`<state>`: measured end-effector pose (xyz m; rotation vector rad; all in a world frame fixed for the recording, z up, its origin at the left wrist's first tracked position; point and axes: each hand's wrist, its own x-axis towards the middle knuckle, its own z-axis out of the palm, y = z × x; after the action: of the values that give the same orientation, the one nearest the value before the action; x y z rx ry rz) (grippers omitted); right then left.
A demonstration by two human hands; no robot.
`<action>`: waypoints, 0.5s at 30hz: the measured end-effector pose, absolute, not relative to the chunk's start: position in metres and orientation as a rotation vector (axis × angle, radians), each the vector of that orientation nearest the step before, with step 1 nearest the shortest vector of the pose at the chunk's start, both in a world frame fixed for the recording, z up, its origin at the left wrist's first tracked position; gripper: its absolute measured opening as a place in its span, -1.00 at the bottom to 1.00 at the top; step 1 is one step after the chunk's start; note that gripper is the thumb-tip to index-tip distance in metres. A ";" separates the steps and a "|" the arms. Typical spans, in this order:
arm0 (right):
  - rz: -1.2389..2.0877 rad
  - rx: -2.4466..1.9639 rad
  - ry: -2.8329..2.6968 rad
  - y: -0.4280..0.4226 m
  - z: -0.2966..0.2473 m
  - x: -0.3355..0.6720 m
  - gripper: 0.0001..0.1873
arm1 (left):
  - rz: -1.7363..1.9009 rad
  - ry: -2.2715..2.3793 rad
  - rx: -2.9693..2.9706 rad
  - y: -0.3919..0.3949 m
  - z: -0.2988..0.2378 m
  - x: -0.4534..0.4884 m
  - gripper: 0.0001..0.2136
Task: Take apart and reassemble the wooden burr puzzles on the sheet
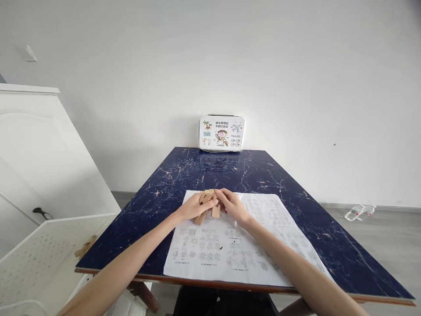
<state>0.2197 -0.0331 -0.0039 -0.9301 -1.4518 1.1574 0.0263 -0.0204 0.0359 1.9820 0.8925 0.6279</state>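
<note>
Above the printed sheet [210,267], my two hands meet over a small cluster of flat, light-brown wooden pieces [215,213]. My left hand [191,208] is closed around the left side of the cluster, where one wooden piece [205,198] shows dark holes. From the other side, my right hand [233,207] has thumb and fingers pinched on the cluster's upper edge. How the pieces join is partly hidden behind my fingers. Tiny dark bits [220,248] and a small pale bit [235,224] lie on the paper near my right wrist.
A white cartoon-printed case [221,134] stands against the wall at the back of the blue marbled table [158,184]. At left are a white perforated basket [29,263] holding a brown item, and a white cabinet [39,145]. Clear plastic packaging [359,212] lies on the floor at right.
</note>
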 end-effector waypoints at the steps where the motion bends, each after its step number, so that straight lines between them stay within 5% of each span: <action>1: 1.173 -0.928 -1.396 -0.032 -0.004 0.220 -0.44 | 0.634 0.888 1.956 -0.019 0.036 0.026 -0.61; 15: 1.316 -0.937 -1.050 -0.031 0.002 0.225 -0.45 | 0.510 0.811 1.756 -0.020 0.031 0.029 -0.51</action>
<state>0.2254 -0.0310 0.0017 -0.9367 -1.0499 1.3161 0.0290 -0.0201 0.0312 1.7561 0.8106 0.5099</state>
